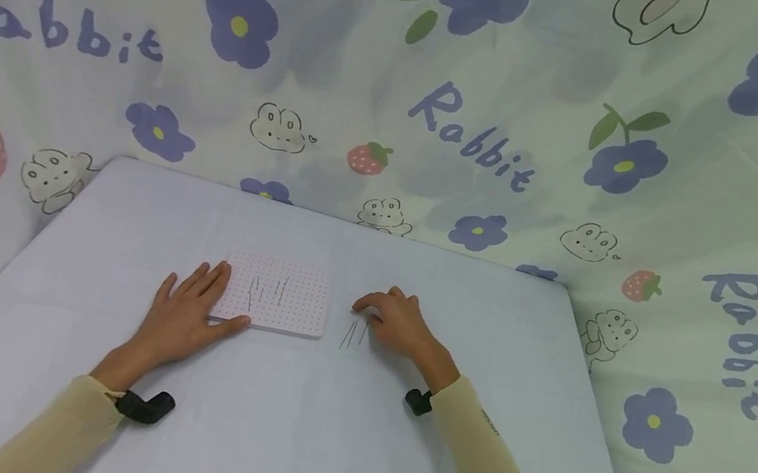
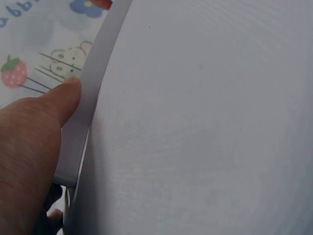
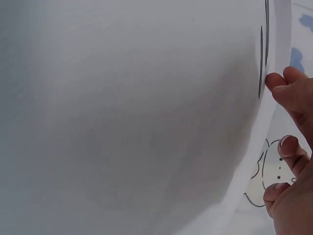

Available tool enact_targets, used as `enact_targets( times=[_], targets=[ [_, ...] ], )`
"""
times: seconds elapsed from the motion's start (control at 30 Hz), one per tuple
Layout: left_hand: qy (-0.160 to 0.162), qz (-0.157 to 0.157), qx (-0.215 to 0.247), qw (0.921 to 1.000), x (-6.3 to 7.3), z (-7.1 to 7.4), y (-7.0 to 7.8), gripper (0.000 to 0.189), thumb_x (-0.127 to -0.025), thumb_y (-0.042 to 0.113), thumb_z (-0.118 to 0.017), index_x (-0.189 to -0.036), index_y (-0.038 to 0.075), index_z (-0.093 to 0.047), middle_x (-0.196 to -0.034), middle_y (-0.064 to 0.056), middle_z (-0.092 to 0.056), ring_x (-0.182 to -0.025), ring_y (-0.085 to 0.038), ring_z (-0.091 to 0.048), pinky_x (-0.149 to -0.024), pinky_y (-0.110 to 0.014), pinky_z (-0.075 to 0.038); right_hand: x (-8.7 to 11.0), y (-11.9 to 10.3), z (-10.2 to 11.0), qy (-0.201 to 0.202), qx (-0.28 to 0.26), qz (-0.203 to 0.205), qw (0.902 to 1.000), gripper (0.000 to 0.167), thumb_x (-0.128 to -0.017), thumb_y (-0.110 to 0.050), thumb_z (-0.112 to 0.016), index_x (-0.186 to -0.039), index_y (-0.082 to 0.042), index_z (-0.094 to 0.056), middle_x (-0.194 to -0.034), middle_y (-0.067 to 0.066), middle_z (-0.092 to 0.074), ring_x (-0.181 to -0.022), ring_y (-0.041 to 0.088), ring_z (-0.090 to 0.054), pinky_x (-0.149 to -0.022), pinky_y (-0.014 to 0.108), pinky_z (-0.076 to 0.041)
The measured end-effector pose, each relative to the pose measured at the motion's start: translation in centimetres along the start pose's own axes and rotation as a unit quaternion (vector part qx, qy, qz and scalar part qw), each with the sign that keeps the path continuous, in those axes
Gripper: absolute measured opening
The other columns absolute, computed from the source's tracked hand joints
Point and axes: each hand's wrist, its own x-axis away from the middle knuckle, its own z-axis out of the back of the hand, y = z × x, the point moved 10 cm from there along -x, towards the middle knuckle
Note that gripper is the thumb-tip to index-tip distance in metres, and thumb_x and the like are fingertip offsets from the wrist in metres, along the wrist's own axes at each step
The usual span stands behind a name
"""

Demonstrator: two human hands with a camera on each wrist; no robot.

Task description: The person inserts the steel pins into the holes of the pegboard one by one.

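A white board (image 1: 307, 300) with a grid of small dots lies on the table, with several thin dark needles (image 1: 262, 292) in its middle. My left hand (image 1: 185, 321) steadies the board, straight fingers along its left side and thumb at its near edge. In the left wrist view, dark needles (image 2: 51, 73) stick out past the board's side (image 2: 78, 132) above the thumb. To the board's right, loose needles (image 1: 352, 335) lie on the table under my right hand (image 1: 401, 325). Its fingers are loosely bent, index and thumb tips apart. In the right wrist view, a fingertip (image 3: 275, 82) is close beside two needles (image 3: 260, 63).
The white table (image 1: 282, 439) reaches back to a curtain (image 1: 346, 78) printed with flowers, rabbits and strawberries, which also hangs at both sides. Each wrist carries a black camera, one at the left cuff (image 1: 145, 406) and one at the right cuff (image 1: 418, 402).
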Motion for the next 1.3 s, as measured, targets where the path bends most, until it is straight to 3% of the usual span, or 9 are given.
enact_targets(
  times=[0.17, 0.47, 0.87, 1.03, 1.3],
  targets=[
    [-0.001, -0.003, -0.002, 1.0, -0.1, -0.2, -0.1, 0.104, -0.09, 0.068, -0.059, -0.157, -0.003, -0.023, -0.163, -0.023, -0.025, -0.15, -0.046, -0.019, -0.114, -0.072, -0.006, 0.7, 0.7, -0.2, 0.003, 0.009, 0.001, 1.0, 0.035, -0.095, -0.008, -0.063, -0.121, -0.028, -0.073, -0.121, -0.015, -0.071, -0.094, 0.011, -0.05, -0.081, 0.039, -0.034],
    [-0.004, 0.0, -0.002, 1.0, -0.1, 0.2, 0.0, 0.103, -0.091, 0.067, -0.058, -0.157, -0.003, -0.023, -0.163, -0.023, -0.025, -0.15, -0.046, -0.019, -0.114, -0.072, -0.005, 1.4, 0.7, -0.2, -0.012, 0.004, 0.027, 0.9996, 0.026, -0.087, -0.027, -0.079, -0.113, -0.029, -0.076, -0.114, -0.014, -0.069, -0.101, 0.011, -0.051, -0.083, 0.04, -0.036],
    [-0.006, 0.001, -0.002, 1.0, -0.2, 0.2, 0.0, 0.103, -0.091, 0.066, -0.059, -0.157, -0.003, -0.023, -0.163, -0.022, -0.025, -0.15, -0.046, -0.019, -0.114, -0.072, -0.005, 1.2, 2.1, -0.6, -0.013, -0.023, 0.009, 0.9996, 0.009, -0.086, -0.034, -0.08, -0.088, -0.032, -0.071, -0.088, -0.02, -0.061, -0.09, 0.009, -0.047, -0.083, 0.04, -0.035],
    [-0.004, 0.001, -0.001, 1.0, -0.2, 0.4, 0.2, 0.103, -0.091, 0.066, -0.06, -0.157, -0.004, -0.024, -0.163, -0.023, -0.026, -0.15, -0.047, -0.02, -0.114, -0.072, -0.006, 1.4, 2.3, -0.8, -0.019, -0.044, 0.001, 0.9988, 0.01, -0.088, -0.032, -0.079, -0.082, -0.032, -0.07, -0.084, -0.019, -0.06, -0.089, 0.01, -0.047, -0.084, 0.041, -0.034],
    [-0.006, 0.003, 0.0, 1.0, -0.2, 0.2, 0.0, 0.104, -0.091, 0.067, -0.059, -0.158, -0.003, -0.022, -0.164, -0.022, -0.025, -0.15, -0.046, -0.019, -0.114, -0.072, -0.005, 1.4, 2.4, -1.0, -0.007, -0.015, 0.004, 0.9999, 0.012, -0.089, -0.036, -0.077, -0.079, -0.033, -0.07, -0.082, -0.021, -0.059, -0.085, 0.008, -0.047, -0.082, 0.037, -0.035]
  ],
)
